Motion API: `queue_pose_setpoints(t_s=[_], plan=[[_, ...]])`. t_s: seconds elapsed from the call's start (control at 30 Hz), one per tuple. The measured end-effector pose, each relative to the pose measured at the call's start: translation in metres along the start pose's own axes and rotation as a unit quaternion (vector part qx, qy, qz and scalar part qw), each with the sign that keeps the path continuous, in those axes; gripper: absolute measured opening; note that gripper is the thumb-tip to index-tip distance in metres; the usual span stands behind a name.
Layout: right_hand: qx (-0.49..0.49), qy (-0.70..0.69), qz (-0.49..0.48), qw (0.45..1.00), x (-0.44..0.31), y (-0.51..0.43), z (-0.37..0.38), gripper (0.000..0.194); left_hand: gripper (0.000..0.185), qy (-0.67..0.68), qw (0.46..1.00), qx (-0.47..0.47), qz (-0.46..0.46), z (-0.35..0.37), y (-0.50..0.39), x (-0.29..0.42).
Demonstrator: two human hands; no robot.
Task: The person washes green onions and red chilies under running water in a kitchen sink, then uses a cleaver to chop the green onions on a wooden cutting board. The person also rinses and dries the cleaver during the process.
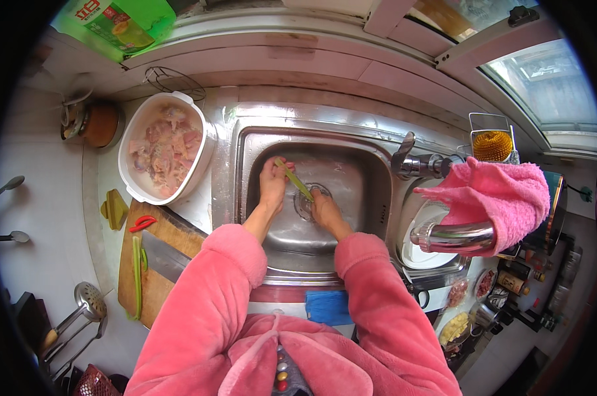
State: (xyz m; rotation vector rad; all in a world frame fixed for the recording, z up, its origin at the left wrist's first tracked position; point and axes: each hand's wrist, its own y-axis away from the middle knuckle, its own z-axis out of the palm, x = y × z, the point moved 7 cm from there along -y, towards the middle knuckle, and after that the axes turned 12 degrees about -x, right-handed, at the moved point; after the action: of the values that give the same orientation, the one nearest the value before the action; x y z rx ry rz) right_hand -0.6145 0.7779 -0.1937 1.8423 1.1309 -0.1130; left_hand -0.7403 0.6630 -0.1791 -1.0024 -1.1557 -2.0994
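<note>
Over the stainless steel sink basin (348,168), my left hand (273,183) and my right hand (326,210) hold a green celery stalk (294,179) between them, one at each end. The stalk slants down to the right above the drain (303,208). To the left, a wooden cutting board (152,292) carries a cleaver blade (165,255), red chili peppers (142,223), another long green stalk (137,277) and a small green pepper (144,259). Beyond the board stands a white plastic basin (208,143) of raw meat pieces (167,148).
At the right, a pink cloth (496,203) hangs over the faucet spout (456,236), above white dishes (424,247). A blue cloth (328,307) lies at the sink's front edge. Plates of cut food (455,327) and bottles (513,282) stand farther right. Ladles (90,301) hang at the left.
</note>
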Motion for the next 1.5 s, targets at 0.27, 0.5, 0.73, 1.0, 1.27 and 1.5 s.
queue_pose_setpoints(t_s=[0.27,0.5,0.73,1.0,1.27,1.5], plan=[[0.108,-0.105,-0.16,0.976,-0.068,-0.002,-0.033,0.013,0.023,-0.047,0.994,-0.028,0.097,0.016,0.026,0.061],[-0.046,-0.093,-0.184,0.977,-0.019,-0.012,0.012,0.014,0.023,-0.113,0.978,0.021,0.173,0.006,0.031,0.102],[-0.011,-0.217,-0.206,0.954,-0.041,0.01,-0.029,0.024,0.023,-0.128,0.983,-0.015,0.128,0.013,0.037,0.108],[-0.006,-0.151,-0.211,0.966,-0.089,0.013,-0.043,0.018,0.022,-0.146,0.975,0.026,0.166,0.001,0.034,0.124],[-0.036,-0.025,-0.244,0.969,-0.029,0.022,0.001,0.011,0.021,-0.154,0.968,0.073,0.187,-0.008,0.044,0.135],[-0.039,-0.02,-0.203,0.978,0.022,0.036,0.009,0.014,0.024,-0.154,0.964,0.055,0.212,0.01,0.058,0.167]])
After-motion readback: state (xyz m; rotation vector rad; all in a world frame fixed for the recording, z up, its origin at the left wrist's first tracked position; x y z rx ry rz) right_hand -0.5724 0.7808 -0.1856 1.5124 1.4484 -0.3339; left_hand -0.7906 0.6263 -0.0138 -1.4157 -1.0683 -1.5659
